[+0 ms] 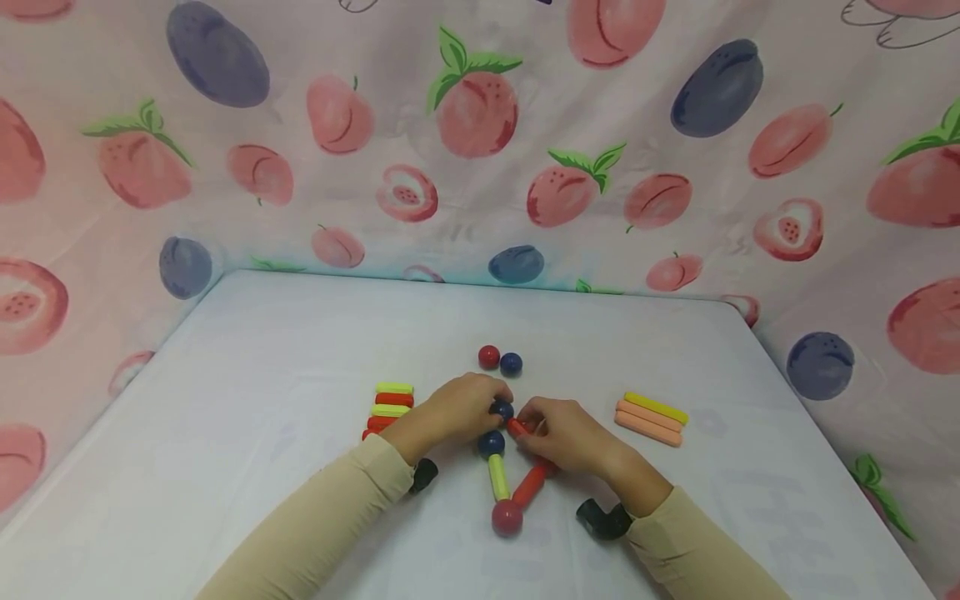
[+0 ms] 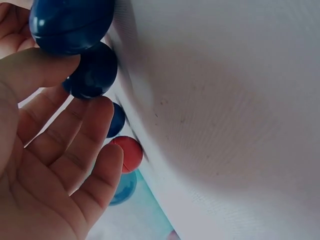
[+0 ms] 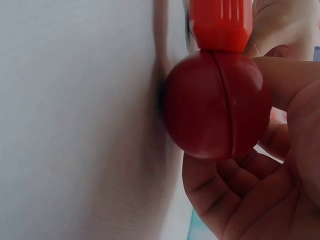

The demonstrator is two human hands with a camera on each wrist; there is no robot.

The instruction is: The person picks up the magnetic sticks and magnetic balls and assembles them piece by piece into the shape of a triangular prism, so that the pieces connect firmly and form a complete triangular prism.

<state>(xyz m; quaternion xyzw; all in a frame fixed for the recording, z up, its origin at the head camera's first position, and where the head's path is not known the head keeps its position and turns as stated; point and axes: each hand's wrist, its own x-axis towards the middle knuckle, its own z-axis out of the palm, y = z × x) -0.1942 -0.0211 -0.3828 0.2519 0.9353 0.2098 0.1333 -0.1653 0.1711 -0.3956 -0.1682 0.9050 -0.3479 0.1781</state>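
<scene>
My left hand [image 1: 467, 406] pinches a blue ball [image 1: 502, 410] between thumb and fingers. Just in front of it, another blue ball [image 1: 491, 443] sits at the end of a yellow-green stick [image 1: 498, 477]. That stick meets a red ball [image 1: 507, 517], from which a red stick [image 1: 529, 486] runs up toward my right hand [image 1: 568, 437]. My right hand pinches a short red stick [image 1: 516, 427], its tip close to the held blue ball; whether they touch I cannot tell. In the right wrist view, a red ball [image 3: 217, 105] on a red stick [image 3: 221, 25] is beside the right fingers.
Loose red [image 1: 489, 357] and blue [image 1: 512, 364] balls lie beyond the hands. Several short yellow-green and red sticks [image 1: 391, 410] are lined up at left. Yellow and peach-coloured sticks [image 1: 651, 418] lie at right. Dark wrist devices [image 1: 603, 520] sit by the sleeves. Fruit-printed cloth [image 1: 480, 192] borders the table.
</scene>
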